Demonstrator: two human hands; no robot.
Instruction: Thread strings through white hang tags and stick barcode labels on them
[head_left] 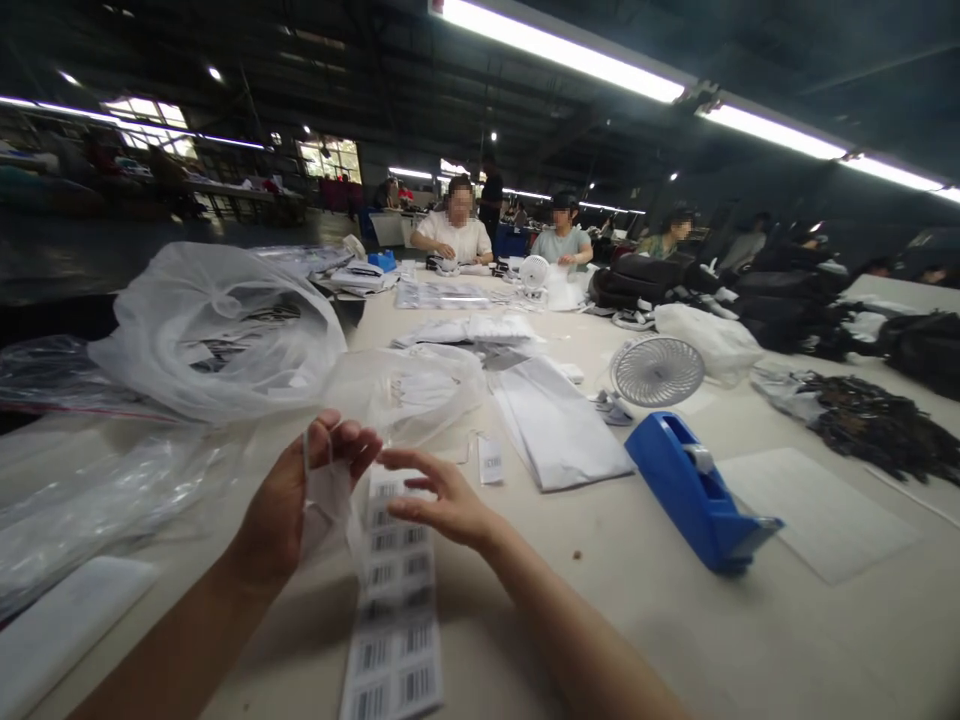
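two hands: the left hand [281,500] holds one white tag [326,505] by its string loop, which runs over the fingers; the right hand [446,505] is loosely spread, its fingers parted above one label strip [397,620] printed in two columns of barcodes. that strip lies on the bench [525,640] between the forearms. one loose barcode tag [491,460] lies just beyond the right hand.

two fans stand on the bench, a grey fan [658,370] nearer and a white fan [534,272] farther off. one blue tape dispenser [686,490] blocks the way rightward, with a paper sheet [817,510] beside it. ahead lies a folded white piece [559,425]; a big translucent bag [157,330] crowds the left. two people sit across the bench.

open room lies between the right forearm and the dispenser, around one small brown speck [577,554]. the bench's near edge is out of view.
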